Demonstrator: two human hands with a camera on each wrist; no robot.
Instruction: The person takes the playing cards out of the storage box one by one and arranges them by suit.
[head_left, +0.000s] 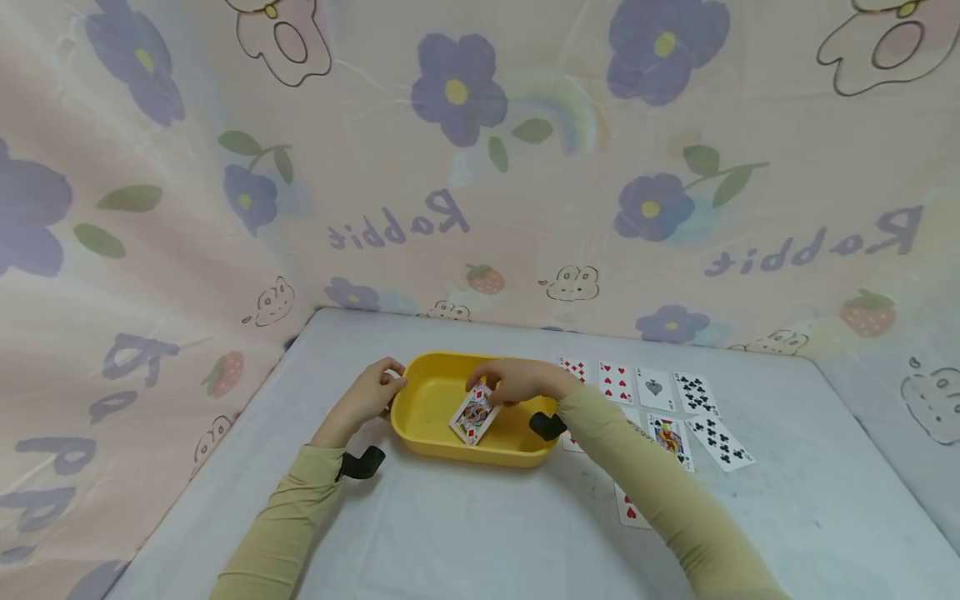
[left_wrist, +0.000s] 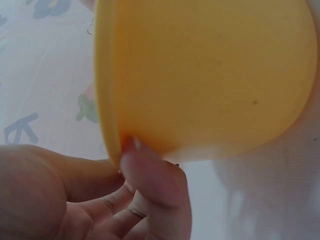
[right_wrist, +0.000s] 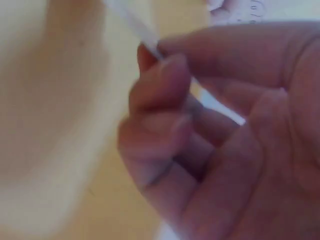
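Note:
A yellow oblong tub (head_left: pixel 468 457) stands on the white-covered table. My left hand (head_left: pixel 369 390) grips its left end, and the left wrist view shows thumb and fingers pinching the rim (left_wrist: pixel 106 100). Over the inside of the tub, my right hand (head_left: pixel 525 382) pinches a playing card (head_left: pixel 474 415), a picture card with red diamonds, by its upper edge. The card slants face up towards me. In the right wrist view the white edge of the card (right_wrist: pixel 131 21) runs between thumb and curled fingertips.
To the right of the tub, several cards lie face up in rough rows, among them a six of hearts (head_left: pixel 617 382), an ace of spades (head_left: pixel 655 388) and a jack (head_left: pixel 670 440). My right sleeve (head_left: pixel 660 492) covers some. A printed cloth wall (head_left: pixel 525 183) rises behind the table.

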